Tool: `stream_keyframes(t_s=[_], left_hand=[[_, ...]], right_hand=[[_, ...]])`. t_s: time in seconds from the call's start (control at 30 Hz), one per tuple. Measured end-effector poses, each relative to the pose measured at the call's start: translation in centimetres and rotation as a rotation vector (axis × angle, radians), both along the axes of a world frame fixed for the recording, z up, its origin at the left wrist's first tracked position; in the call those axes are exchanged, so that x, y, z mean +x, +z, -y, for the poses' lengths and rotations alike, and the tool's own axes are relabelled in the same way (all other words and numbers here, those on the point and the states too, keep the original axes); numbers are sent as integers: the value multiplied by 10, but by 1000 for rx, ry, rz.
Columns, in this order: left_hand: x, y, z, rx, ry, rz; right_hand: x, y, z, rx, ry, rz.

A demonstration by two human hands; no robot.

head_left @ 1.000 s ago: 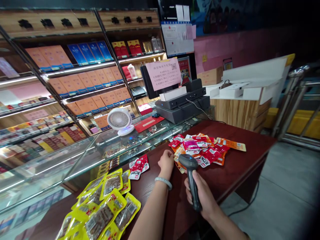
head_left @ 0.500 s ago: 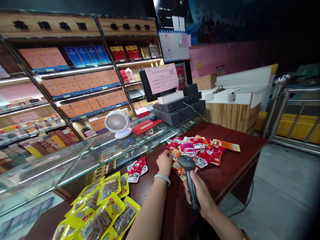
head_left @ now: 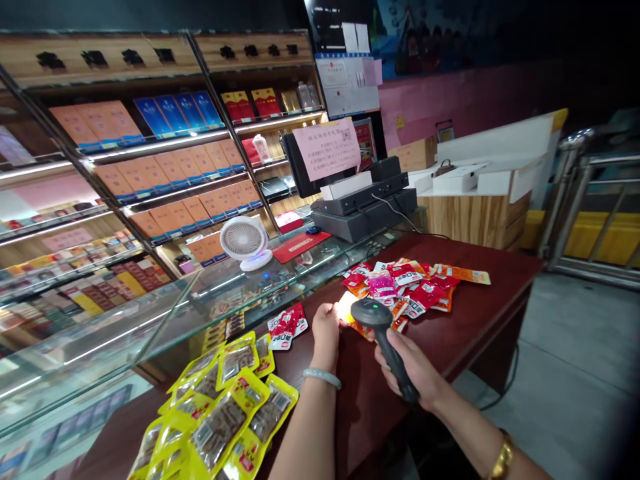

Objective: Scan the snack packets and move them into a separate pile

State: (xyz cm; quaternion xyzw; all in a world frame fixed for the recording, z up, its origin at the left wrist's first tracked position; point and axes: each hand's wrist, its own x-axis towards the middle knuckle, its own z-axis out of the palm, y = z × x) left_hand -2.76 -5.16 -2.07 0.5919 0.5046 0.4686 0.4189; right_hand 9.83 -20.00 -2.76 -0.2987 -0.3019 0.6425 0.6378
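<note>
My right hand [head_left: 415, 367] is wrapped round the handle of a dark grey barcode scanner [head_left: 390, 347], its head tilted to the left with a small green light on top. Bright light falls on a small snack packet [head_left: 346, 308] pinched in the fingers of my left hand [head_left: 326, 333], just left of the scanner head. Behind and right of the scanner lies a pile of red, pink and orange snack packets [head_left: 425, 295]. Left of my left hand are a few red and white packets [head_left: 287, 325]. Yellow packets of brown snacks [head_left: 225, 427] are heaped nearer to me.
The dark red table [head_left: 490, 300] meets a glass counter [head_left: 200, 300] on its far side. On the counter stand a white fan [head_left: 245, 241], a red mat [head_left: 300, 247] and a till with a monitor [head_left: 360, 213]. A metal railing [head_left: 600, 207] rises at the right.
The scanner's light now shines on the packet in my left hand, and its top light has turned from blue to green. The view has shifted slightly, moving the scene a little right.
</note>
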Motion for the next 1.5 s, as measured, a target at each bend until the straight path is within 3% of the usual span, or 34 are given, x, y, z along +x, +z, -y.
stream_keyframes(t_s=[0.13, 0.2, 0.3, 0.43, 0.53, 0.6, 0.77, 0.93, 1.13, 1.5], left_hand=[[-3, 5, -3, -34, -46, 48], [-13, 11, -9, 17, 2, 25], [-44, 26, -18, 107, 188, -126], [-88, 51, -21, 74, 539, -521], [-87, 61, -13, 156, 729, -694], [-67, 59, -4, 268, 670, -748], [-10, 32, 19, 439, 320, -926], [3, 5, 17, 340, 32, -1045], [16, 1, 10, 229, -7, -1024], [18, 6, 6, 15, 6, -746]], right_hand=[[2, -2, 0, -4, 35, -22], [2, -4, 0, -4, 36, -40], [1, -4, 1, 7, 4, -51], [0, 0, 3, 6, -53, -70], [-2, 4, 3, 7, -68, -70], [-2, 4, 3, 20, -78, -63], [-2, 1, 2, 34, -86, -69], [-1, 0, 0, 40, -84, -86], [-2, 1, 0, 38, -77, -76], [-2, -5, -3, 34, -85, -94]])
